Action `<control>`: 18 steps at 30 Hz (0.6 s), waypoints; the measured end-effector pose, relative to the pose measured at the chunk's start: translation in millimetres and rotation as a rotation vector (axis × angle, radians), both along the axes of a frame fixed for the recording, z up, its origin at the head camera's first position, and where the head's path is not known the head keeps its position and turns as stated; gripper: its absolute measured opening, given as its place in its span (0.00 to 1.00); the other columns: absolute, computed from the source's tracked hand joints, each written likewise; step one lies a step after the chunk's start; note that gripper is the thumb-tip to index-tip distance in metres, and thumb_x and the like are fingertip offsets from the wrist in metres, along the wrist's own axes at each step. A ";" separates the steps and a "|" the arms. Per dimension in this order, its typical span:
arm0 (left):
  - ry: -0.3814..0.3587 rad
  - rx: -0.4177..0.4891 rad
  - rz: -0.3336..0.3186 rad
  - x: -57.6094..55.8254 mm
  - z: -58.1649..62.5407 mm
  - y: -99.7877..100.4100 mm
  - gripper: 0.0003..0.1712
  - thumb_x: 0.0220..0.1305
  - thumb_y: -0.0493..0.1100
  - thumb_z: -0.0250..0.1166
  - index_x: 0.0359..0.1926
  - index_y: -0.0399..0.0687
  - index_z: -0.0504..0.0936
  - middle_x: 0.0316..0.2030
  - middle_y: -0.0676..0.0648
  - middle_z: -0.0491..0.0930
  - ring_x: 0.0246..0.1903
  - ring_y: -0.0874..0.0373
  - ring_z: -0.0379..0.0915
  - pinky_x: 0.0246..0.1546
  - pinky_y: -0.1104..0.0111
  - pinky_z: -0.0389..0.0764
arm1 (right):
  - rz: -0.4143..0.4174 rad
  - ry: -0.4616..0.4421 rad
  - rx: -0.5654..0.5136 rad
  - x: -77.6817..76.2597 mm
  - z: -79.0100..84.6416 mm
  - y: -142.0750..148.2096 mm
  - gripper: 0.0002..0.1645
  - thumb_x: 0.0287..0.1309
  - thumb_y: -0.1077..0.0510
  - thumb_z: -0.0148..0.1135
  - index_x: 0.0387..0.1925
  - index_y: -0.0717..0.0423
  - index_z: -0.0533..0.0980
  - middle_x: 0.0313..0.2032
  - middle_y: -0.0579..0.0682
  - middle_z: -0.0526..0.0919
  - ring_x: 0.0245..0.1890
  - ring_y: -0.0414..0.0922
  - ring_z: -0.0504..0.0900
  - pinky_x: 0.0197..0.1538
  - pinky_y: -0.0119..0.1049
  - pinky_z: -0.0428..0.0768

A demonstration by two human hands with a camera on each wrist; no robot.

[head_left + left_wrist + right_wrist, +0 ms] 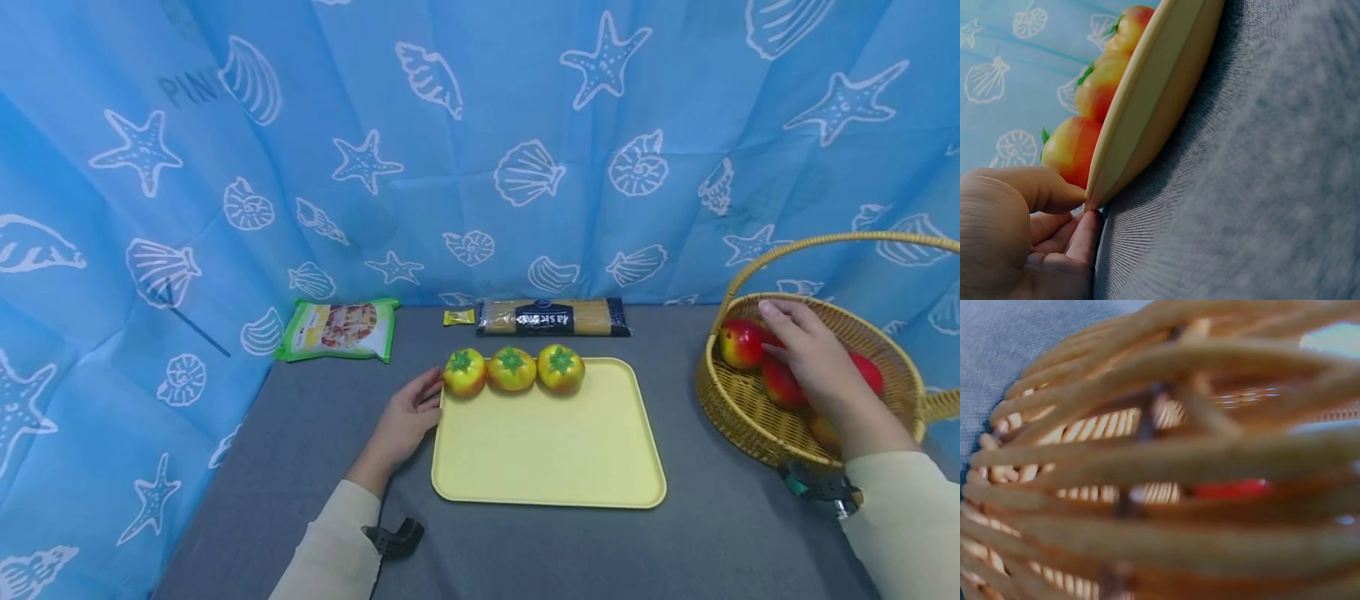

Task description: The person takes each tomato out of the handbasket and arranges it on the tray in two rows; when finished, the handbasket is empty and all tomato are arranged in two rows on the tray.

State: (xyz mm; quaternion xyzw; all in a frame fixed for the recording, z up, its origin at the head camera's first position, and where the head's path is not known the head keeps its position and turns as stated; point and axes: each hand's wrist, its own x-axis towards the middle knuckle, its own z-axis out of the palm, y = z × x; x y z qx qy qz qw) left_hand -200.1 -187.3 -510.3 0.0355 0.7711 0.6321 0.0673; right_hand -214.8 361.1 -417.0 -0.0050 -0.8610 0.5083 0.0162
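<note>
My left hand pinches the left rim of a pale yellow tray, thumb on top and a finger beneath in the left wrist view. Three yellow-orange fruits with green leafy caps, persimmon-like, stand in a row along the tray's far side. At the right, my right hand reaches inside a wicker basket, over a red fruit. Its fingertips are partly hidden, so a grip cannot be made out. A red and yellow, apple-like fruit lies left of these fingers. Basket weave fills the right wrist view.
Behind the tray lie a pack of pasta and a small yellow packet. A green and white food bag sits at the back left. The basket's tall handle arches above it. A blue curtain hangs behind the grey table.
</note>
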 end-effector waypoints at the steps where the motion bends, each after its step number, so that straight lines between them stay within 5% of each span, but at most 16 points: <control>1: -0.001 0.005 0.001 -0.2 0.2 0.2 0.43 0.68 0.26 0.61 0.83 0.34 0.62 0.77 0.34 0.68 0.72 0.42 0.72 0.69 0.57 0.77 | 0.005 -0.012 0.001 -0.8 0.0 -0.9 0.45 0.88 0.40 0.39 0.81 0.74 0.48 0.75 0.77 0.52 0.62 0.51 0.74 0.53 0.18 0.80; 4: 0.002 -0.003 0.002 -0.6 0.0 0.7 0.43 0.68 0.26 0.61 0.83 0.35 0.62 0.77 0.34 0.69 0.71 0.42 0.72 0.69 0.57 0.78 | 0.019 -0.052 0.007 -4.0 0.0 -3.9 0.47 0.87 0.39 0.41 0.82 0.74 0.47 0.75 0.78 0.54 0.54 0.42 0.72 0.43 0.19 0.83; 10: 0.004 -0.023 0.005 -0.7 -0.8 0.5 0.42 0.69 0.26 0.61 0.83 0.35 0.63 0.77 0.35 0.69 0.72 0.42 0.72 0.69 0.57 0.77 | 0.027 -0.089 0.000 -12.7 -1.9 -11.6 0.51 0.85 0.37 0.45 0.83 0.74 0.45 0.75 0.80 0.53 0.59 0.60 0.68 0.41 0.28 0.89; 18: -0.005 -0.016 0.004 -0.1 0.6 -0.3 0.42 0.69 0.27 0.62 0.83 0.35 0.63 0.77 0.35 0.69 0.72 0.43 0.72 0.69 0.57 0.77 | 0.020 -0.153 -0.042 -15.3 -7.2 -10.7 0.50 0.87 0.40 0.43 0.82 0.76 0.40 0.74 0.81 0.50 0.56 0.58 0.71 0.43 0.36 0.92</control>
